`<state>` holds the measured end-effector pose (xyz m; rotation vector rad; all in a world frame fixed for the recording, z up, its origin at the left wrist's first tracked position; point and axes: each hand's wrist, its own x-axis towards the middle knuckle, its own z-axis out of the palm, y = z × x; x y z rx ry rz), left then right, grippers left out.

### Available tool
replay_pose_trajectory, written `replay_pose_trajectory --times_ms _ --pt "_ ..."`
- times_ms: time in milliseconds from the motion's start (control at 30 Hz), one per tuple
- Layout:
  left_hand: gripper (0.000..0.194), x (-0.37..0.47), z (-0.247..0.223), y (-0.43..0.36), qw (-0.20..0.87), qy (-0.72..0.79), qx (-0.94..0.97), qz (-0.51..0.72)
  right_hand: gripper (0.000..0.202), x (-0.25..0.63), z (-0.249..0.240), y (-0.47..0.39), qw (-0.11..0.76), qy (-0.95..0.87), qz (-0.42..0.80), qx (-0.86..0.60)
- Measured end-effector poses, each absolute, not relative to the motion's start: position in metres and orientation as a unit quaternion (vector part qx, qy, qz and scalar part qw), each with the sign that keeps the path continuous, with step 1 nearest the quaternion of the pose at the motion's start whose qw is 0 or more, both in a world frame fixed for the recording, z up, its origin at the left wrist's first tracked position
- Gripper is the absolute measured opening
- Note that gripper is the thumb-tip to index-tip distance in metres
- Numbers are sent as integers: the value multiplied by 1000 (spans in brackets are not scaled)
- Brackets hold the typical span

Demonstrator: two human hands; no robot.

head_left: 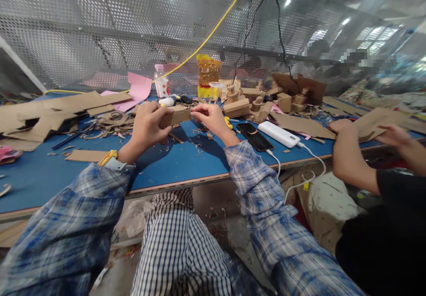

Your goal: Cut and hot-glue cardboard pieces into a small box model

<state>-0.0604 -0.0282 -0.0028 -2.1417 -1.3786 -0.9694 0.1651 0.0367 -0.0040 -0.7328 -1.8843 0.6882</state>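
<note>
A small folded cardboard piece is held just above the blue table, spanning the gap between my hands. My left hand grips its left end, fingers over the top and thumb in front. At the other end, my right hand is closed in a pinch at the piece's edge. Whatever sits between those fingertips is too small to make out. Below and around lie cardboard scraps and fine shavings. A black phone and a white power bank with cables rest right of my right hand.
Large cardboard sheets, pink paper and a pink-capped bottle are at the back left. A yellow bag and stacked cardboard parts stand behind. On the right, a co-worker's hands handle a cardboard sheet.
</note>
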Motion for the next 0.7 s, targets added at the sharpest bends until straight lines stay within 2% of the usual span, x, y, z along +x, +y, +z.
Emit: replay_pose_trajectory --times_ms 167,300,533,700 --pt "26 -59 -4 -29 220 -478 -781 -337 14 162 -3 28 452 -823 130 -319" --pt "24 -59 -3 -30 231 -479 -783 -324 20 161 -5 31 416 -849 67 -317" --pt "29 -60 -4 -28 227 -474 -787 -323 21 161 -7 34 431 -846 62 -307" --pt "27 -62 -6 -27 225 -473 -788 -324 24 168 -6 44 536 -765 128 -334"
